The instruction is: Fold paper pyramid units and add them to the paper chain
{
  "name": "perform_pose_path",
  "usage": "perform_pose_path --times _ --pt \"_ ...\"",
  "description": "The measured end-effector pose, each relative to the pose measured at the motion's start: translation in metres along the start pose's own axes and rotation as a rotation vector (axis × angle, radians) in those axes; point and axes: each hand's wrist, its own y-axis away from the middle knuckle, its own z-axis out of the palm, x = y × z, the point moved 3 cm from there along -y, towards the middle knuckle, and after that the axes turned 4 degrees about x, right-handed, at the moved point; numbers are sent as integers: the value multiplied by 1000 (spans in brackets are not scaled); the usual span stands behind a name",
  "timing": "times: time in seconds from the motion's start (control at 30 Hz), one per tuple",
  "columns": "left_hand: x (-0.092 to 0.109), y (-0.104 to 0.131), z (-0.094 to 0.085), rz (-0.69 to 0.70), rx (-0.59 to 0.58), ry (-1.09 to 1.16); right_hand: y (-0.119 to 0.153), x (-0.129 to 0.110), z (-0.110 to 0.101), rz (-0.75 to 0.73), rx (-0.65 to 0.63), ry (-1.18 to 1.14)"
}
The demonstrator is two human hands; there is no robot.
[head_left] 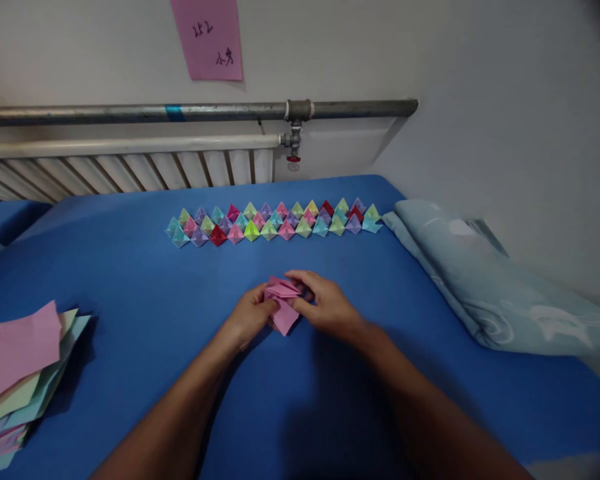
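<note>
A partly folded piece of pink origami paper [286, 316] is held up between my two hands over the blue surface. Its top shows layered folds, and a pointed flap hangs down below. My left hand [253, 313] grips its left edge, thumb in front and the other fingers hidden behind. On the right side, my right hand [327, 303] pinches the paper with thumb and fingers. Beyond the hands stand rows of small folded paper shapes [269, 231] in pink, green, blue, purple, yellow and red.
A stack of coloured paper sheets [17, 353] lies at the left. To the right is a folded pale-blue blanket [485, 287]. Behind the blue bed surface [130, 280] are a white radiator [145, 143], a metal pipe [230, 112] and a pink note [210, 40] on the wall.
</note>
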Motion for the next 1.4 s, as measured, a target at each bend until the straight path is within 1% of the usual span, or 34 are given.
perform_pose_path --times 0.1,0.23,0.4,0.5,0.6,0.67,0.73,0.83,0.97,1.03,1.1,1.2,1.23,1.3,1.4 --pt "-1 1 0 38 -25 -35 -2 3 -1 14 -23 16" --pt "-2 1 1 38 -59 -100 -2 7 -4 -50 12 71" --pt "0 2 3 34 -62 -116 -2 13 -2 -94 -11 68" --pt "1 2 3 39 -51 -113 -2 13 -2 -116 15 76" --pt "0 2 3 37 -61 -100 -2 11 -2 -112 53 25" --pt "0 2 2 33 -61 -74 -2 12 0 -105 45 -12" --pt "1 3 2 23 -33 -19 -2 13 2 -108 42 -20" --pt "4 5 5 -13 20 104 -2 15 4 -125 91 9" --pt "7 8 7 -81 59 268 -1 15 5 -231 102 72" --pt "8 8 5 -95 41 345 0 15 4 -290 96 133" --pt "9 8 2 -111 -13 412 2 15 1 -323 101 212" --pt "12 7 -1 -165 -114 497 3 14 -1 -335 106 288" --pt "12 7 -2 -180 -129 515 4 13 -1 -333 100 301" --pt "11 6 -4 -188 -100 507 5 11 0 -329 81 332" --pt "6 3 -5 -173 9 405 6 5 4 -323 7 364"
